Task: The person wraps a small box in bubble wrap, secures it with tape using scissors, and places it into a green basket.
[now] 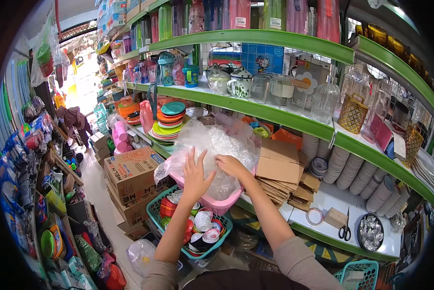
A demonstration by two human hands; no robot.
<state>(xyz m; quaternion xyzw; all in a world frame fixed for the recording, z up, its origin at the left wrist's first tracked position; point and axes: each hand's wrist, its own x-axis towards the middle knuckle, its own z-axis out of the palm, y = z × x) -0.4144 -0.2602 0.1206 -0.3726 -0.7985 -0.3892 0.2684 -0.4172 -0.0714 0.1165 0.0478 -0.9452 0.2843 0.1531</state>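
A pink basket stands in front of me, heaped with clear bubble wrap that spills above its rim. My left hand lies over the near left part of the wrap, its fingers spread and pointing away from me. Just to its right, my right hand has its fingers curled together on the bubble wrap, pinching some of it. Below the pink basket sits a teal basket full of small colourful cups and bowls, partly covered by my left forearm.
Cardboard boxes are stacked at left beside the narrow aisle. Flattened cardboard lies right of the wrap. Scissors, a tape roll and a dark tray rest on the lower shelf. Glassware and stacked plates line the shelves.
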